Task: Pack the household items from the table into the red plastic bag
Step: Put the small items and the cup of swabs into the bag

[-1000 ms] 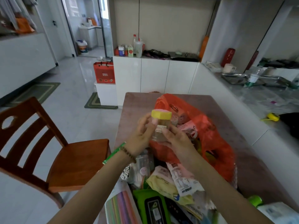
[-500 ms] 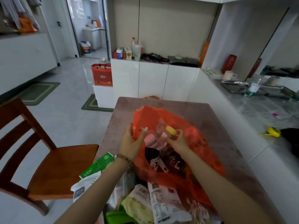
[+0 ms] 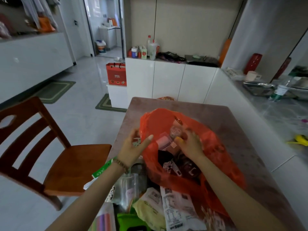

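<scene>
The red plastic bag lies open on the brown table, with a pink item and a black item inside. My right hand is down inside the bag's mouth, blurred, holding a jar whose yellow lid shows at my thumb. Just outside the bag's left rim, my left hand is spread with straight fingers and holds nothing. More items are heaped at the near end: a clear zip bag, a yellow packet, a white packet and a green pack.
A wooden chair stands close to the table's left side. A green box and a pack of coloured sticks lie at the table's near left edge. A grey counter with dishes runs along the right.
The yellow-lidded jar went from being held up in both hands down into the red bag with my right hand. My left hand let go of the bag's rim and opened.
</scene>
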`<state>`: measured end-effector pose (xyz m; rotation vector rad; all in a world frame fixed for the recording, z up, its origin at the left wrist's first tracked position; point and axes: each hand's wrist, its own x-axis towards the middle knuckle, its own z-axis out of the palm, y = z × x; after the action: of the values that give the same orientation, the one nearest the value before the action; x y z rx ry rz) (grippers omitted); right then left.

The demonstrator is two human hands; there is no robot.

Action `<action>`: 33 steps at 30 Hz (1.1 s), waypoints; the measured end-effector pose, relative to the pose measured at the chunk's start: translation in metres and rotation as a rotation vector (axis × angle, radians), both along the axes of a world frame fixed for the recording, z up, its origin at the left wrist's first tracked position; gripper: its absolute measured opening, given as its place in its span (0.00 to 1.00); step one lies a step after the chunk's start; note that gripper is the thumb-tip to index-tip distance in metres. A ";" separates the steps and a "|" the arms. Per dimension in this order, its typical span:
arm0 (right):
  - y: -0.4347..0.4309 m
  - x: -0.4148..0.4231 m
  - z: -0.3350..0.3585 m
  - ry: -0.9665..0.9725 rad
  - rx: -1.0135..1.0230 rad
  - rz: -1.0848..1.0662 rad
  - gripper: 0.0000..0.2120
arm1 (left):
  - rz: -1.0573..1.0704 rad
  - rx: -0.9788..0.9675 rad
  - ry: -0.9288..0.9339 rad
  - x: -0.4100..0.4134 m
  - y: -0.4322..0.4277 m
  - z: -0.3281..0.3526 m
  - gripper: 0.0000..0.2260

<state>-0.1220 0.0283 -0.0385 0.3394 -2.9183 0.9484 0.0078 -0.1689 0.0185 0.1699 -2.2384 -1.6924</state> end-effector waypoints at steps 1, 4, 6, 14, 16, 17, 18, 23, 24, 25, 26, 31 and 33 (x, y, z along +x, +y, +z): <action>-0.003 0.015 0.013 0.063 -0.162 -0.004 0.17 | -0.013 -0.028 -0.012 0.003 -0.012 -0.005 0.14; -0.014 0.078 0.052 0.206 -0.496 0.098 0.10 | -0.020 -0.102 -0.070 0.019 -0.053 -0.025 0.20; -0.023 0.120 0.063 0.202 -0.550 0.222 0.07 | -0.021 -0.127 -0.136 0.033 -0.079 -0.043 0.25; -0.088 0.190 -0.005 -0.120 -0.386 0.403 0.17 | -0.191 -0.333 -0.508 0.088 -0.123 -0.132 0.42; -0.104 0.181 -0.030 -0.240 -0.312 0.294 0.24 | -0.201 -0.375 -0.553 0.097 -0.119 -0.153 0.48; -0.112 0.176 -0.042 -0.284 -0.280 0.221 0.30 | -0.181 -0.387 -0.546 0.100 -0.115 -0.161 0.49; -0.119 0.172 -0.052 -0.323 -0.246 0.150 0.34 | -0.144 -0.391 -0.515 0.102 -0.110 -0.167 0.48; -0.143 0.164 -0.079 -0.349 -0.148 -0.002 0.39 | -0.001 -0.341 -0.337 0.098 -0.097 -0.183 0.34; -0.144 0.164 -0.081 -0.339 -0.148 -0.016 0.38 | 0.004 -0.333 -0.342 0.098 -0.097 -0.183 0.33; -0.145 0.165 -0.080 -0.334 -0.156 -0.029 0.36 | 0.002 -0.317 -0.345 0.098 -0.098 -0.182 0.31; -0.145 0.165 -0.077 -0.327 -0.174 -0.034 0.35 | -0.008 -0.279 -0.342 0.097 -0.099 -0.180 0.30; -0.131 0.162 -0.034 -0.260 -0.323 0.063 0.27 | -0.136 0.052 -0.270 0.090 -0.118 -0.138 0.36; -0.123 0.162 -0.005 -0.272 -0.476 0.146 0.22 | -0.193 0.147 -0.263 0.086 -0.126 -0.110 0.43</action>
<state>0.0399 -0.0951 -0.0435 0.4216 -2.7846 1.7873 0.0935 -0.2949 -0.0912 0.2294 -2.3815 -2.0441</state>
